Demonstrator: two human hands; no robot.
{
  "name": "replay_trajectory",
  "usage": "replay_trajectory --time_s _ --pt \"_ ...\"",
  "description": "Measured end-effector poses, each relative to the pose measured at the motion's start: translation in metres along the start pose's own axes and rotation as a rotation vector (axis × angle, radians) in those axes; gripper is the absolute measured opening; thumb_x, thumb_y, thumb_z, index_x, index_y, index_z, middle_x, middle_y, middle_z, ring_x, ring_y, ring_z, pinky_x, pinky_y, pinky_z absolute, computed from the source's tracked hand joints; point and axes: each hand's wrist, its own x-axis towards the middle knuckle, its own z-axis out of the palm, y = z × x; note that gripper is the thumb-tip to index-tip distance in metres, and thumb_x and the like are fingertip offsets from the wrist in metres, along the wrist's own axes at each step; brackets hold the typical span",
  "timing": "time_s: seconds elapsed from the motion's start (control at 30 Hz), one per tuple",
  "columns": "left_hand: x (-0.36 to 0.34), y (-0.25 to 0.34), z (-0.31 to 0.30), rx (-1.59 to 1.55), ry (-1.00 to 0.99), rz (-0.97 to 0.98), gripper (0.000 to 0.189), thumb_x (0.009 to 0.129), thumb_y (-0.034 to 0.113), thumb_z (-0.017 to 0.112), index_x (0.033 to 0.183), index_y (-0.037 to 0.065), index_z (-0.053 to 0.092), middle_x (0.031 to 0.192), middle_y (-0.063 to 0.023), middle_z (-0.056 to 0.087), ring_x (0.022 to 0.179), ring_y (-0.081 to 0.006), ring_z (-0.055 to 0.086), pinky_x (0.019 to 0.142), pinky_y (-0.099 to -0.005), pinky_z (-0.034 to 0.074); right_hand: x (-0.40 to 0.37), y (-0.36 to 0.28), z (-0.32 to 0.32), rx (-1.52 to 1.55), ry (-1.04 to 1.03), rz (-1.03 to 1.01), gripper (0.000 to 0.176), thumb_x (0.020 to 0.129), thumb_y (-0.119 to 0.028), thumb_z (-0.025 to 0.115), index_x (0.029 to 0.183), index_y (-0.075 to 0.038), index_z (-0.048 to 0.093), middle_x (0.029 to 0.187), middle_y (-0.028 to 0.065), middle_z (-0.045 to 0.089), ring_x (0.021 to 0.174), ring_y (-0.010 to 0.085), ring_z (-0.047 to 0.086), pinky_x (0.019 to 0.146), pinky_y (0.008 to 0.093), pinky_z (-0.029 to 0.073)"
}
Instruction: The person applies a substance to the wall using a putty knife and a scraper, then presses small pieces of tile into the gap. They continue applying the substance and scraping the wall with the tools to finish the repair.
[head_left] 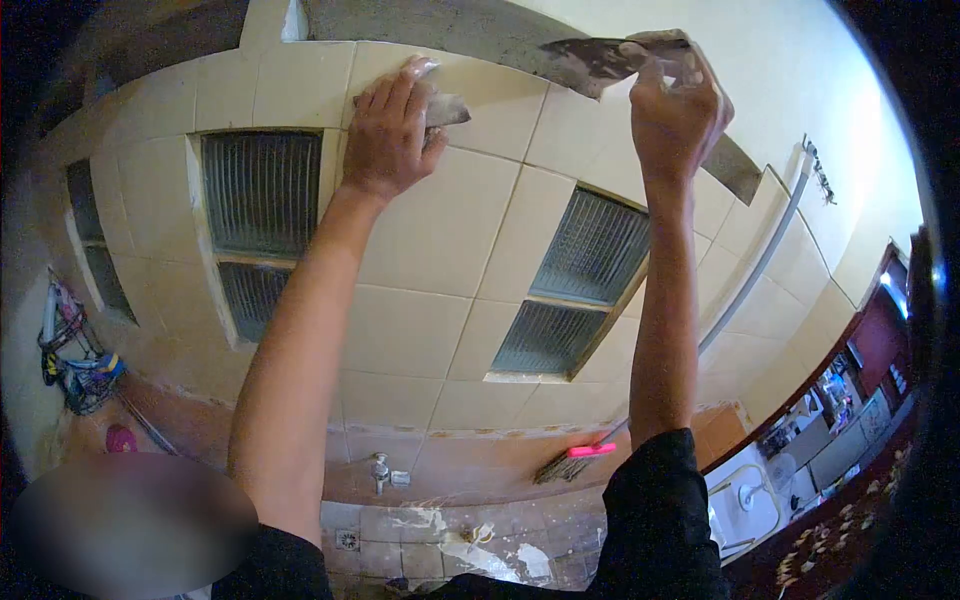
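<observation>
High on the tiled wall, my left hand point(390, 130) is closed around a flat scraper point(449, 110) with a smeared grey blade, held close against the cream tiles. My right hand point(682, 110) is raised to the grey cement strip point(480, 40) above the tiles. Its fingers grip a putty knife point(595, 58), whose dark, smudged blade points left and lies on or very near the strip. Whitish paste coats some fingers of both hands. The handles of both tools are mostly hidden by my fingers.
Ribbed glass windows point(262, 190) are set into the tiles, with more glass panes point(590, 245) at right. A grey pipe point(760, 265) runs down the wall. Below are a tap point(380, 472), a pink-headed broom point(590, 452) and a white-splattered floor point(430, 550). A wire rack point(80, 370) hangs left.
</observation>
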Motion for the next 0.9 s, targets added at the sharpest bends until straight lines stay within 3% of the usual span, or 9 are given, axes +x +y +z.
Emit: replay_trajectory --time_s 0.1,0.2,0.37,0.47,0.6,0.63,0.73,0.8,0.9 --pt "-0.001 0.004 0.000 0.014 0.006 0.010 0.049 0.068 0.020 0.069 0.111 0.002 0.052 0.131 -0.0138 0.050 0.118 -0.0321 0.050 0.100 -0.0446 0.039 -0.011 0.024 0.017 -0.258 -0.179 0.001 0.014 0.076 -0.005 0.063 0.087 -0.007 0.072 0.078 0.0097 0.072 0.067 0.0232 0.069 0.068 0.0351 0.052" --pt "0.003 0.000 -0.002 -0.002 0.017 -0.005 0.050 0.068 0.020 0.069 0.112 0.003 0.052 0.131 -0.0139 0.050 0.119 -0.0323 0.050 0.100 -0.0449 0.040 -0.006 -0.002 0.001 0.014 -0.071 0.023 0.016 0.076 -0.008 0.064 0.090 -0.007 0.072 0.080 0.0096 0.072 0.068 0.0249 0.069 0.071 0.0358 0.052" --pt "0.000 0.000 0.001 0.017 -0.011 -0.006 0.052 0.069 0.023 0.070 0.113 0.002 0.052 0.131 -0.0143 0.050 0.119 -0.0322 0.049 0.101 -0.0438 0.040 -0.006 0.014 0.015 -0.247 -0.153 -0.084 0.014 0.078 -0.009 0.063 0.088 -0.008 0.073 0.081 0.0097 0.073 0.071 0.0251 0.070 0.071 0.0353 0.053" --pt "0.001 -0.001 0.000 -0.003 -0.006 -0.003 0.051 0.068 0.023 0.069 0.112 0.002 0.052 0.130 -0.0142 0.050 0.117 -0.0323 0.050 0.101 -0.0440 0.039 -0.002 0.001 0.004 -0.023 -0.070 0.050 0.015 0.078 -0.014 0.063 0.088 -0.007 0.072 0.080 0.0115 0.072 0.071 0.0290 0.070 0.072 0.0381 0.053" --pt "0.001 0.000 0.000 0.002 0.003 0.008 0.050 0.068 0.022 0.069 0.111 0.002 0.052 0.130 -0.0136 0.051 0.114 -0.0322 0.051 0.100 -0.0450 0.039 0.007 0.024 0.012 -0.145 -0.138 0.046 0.016 0.077 -0.015 0.062 0.087 -0.007 0.072 0.078 0.0121 0.072 0.070 0.0284 0.069 0.073 0.0385 0.053" --pt "0.000 -0.001 0.001 0.004 0.009 0.009 0.050 0.068 0.021 0.069 0.111 0.002 0.052 0.130 -0.0131 0.051 0.114 -0.0321 0.051 0.100 -0.0451 0.039 0.010 0.022 0.009 -0.211 -0.085 -0.082 0.019 0.077 -0.014 0.061 0.090 -0.006 0.072 0.079 0.0134 0.072 0.073 0.0293 0.070 0.075 0.0387 0.052" --pt "0.001 0.000 0.001 0.004 0.018 0.001 0.050 0.068 0.021 0.069 0.111 0.002 0.052 0.131 -0.0130 0.050 0.114 -0.0322 0.051 0.100 -0.0451 0.039 0.011 0.012 0.004 -0.097 -0.102 0.054 0.020 0.077 -0.014 0.060 0.091 -0.006 0.072 0.080 0.0145 0.071 0.075 0.0313 0.069 0.077 0.0390 0.052" --pt "0.001 0.003 -0.001 -0.002 0.013 -0.005 0.050 0.068 0.020 0.069 0.111 0.002 0.052 0.132 -0.0132 0.050 0.115 -0.0325 0.051 0.100 -0.0449 0.039 0.003 0.033 0.021 -0.289 -0.210 -0.049 0.020 0.077 -0.013 0.060 0.091 -0.007 0.072 0.080 0.0140 0.071 0.073 0.0309 0.069 0.076 0.0388 0.052" --pt "0.002 0.001 0.000 0.002 0.000 -0.019 0.051 0.067 0.020 0.070 0.111 0.002 0.051 0.131 -0.0139 0.050 0.117 -0.0328 0.051 0.099 -0.0447 0.039 0.010 0.034 0.017 -0.190 -0.227 0.027 0.021 0.079 -0.013 0.059 0.092 -0.008 0.073 0.082 0.0128 0.072 0.071 0.0302 0.069 0.075 0.0388 0.053"
